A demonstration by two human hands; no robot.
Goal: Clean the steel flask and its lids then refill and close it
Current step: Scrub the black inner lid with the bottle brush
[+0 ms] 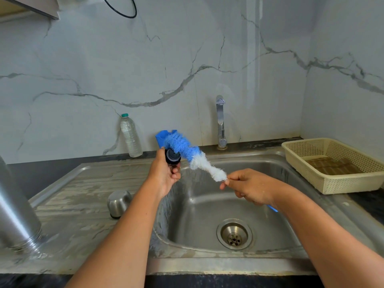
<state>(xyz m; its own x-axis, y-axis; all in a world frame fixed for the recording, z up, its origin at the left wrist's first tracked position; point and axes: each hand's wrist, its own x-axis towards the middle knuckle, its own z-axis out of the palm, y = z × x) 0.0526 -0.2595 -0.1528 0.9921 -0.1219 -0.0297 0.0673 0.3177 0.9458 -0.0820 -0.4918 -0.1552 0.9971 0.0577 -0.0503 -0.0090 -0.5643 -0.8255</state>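
the stopper (172,157) is likely slick and only pinched by the left hand (164,175), so a hard push from the brush (187,151) could knock it into the sink (199,215). the bent bristle stem might also spring back and spray. both hands sit mid-frame over the basin, apart. the left holds the stopper from below. the right hand (249,188) grips the brush handle, with the bristles lying across the stopper's top. the flask (16,215) stands at lower left, and the cup (118,202) is near it on the drainboard.

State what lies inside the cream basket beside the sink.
Flat brown pieces, perhaps pads, lie on the floor of the basket. Its near wall hides their front edge.
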